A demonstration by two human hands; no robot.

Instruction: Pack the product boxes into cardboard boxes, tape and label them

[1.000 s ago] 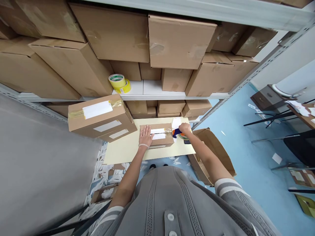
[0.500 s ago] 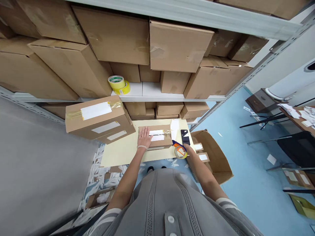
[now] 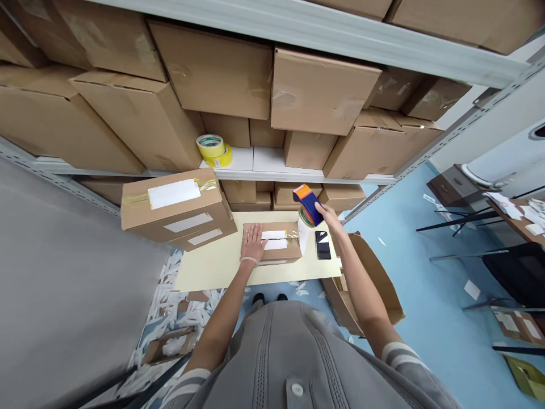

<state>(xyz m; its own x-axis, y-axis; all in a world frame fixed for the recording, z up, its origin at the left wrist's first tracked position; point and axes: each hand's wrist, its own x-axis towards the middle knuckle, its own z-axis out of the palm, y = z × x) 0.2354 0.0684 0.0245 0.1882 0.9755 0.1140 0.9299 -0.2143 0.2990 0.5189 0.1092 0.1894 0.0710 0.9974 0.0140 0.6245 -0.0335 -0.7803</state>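
Note:
A small cardboard box (image 3: 279, 258) with white labels and a strip of clear tape at its right end lies on the cream tabletop (image 3: 208, 272). My left hand (image 3: 254, 244) rests flat on the left part of its top, fingers stretched out. Raised beyond the box's right end, my right hand (image 3: 327, 215) grips a blue and orange tape dispenser (image 3: 310, 203) with a roll of tape in it. A black phone (image 3: 322, 245) lies on the tabletop below that hand. White paper (image 3: 303, 236) sits at the box's right end.
Two rolls of yellow tape (image 3: 214, 150) are stacked on the shelf ahead, among many cardboard boxes. A larger labelled box (image 3: 179, 210) stands at the table's left. An open carton (image 3: 374, 272) is on the floor at right. Paper scraps (image 3: 170, 295) litter the floor at left.
My right hand has lifted the tape dispenser from beside the phone, up and away from me, past the box's right end. My left hand stays on the box.

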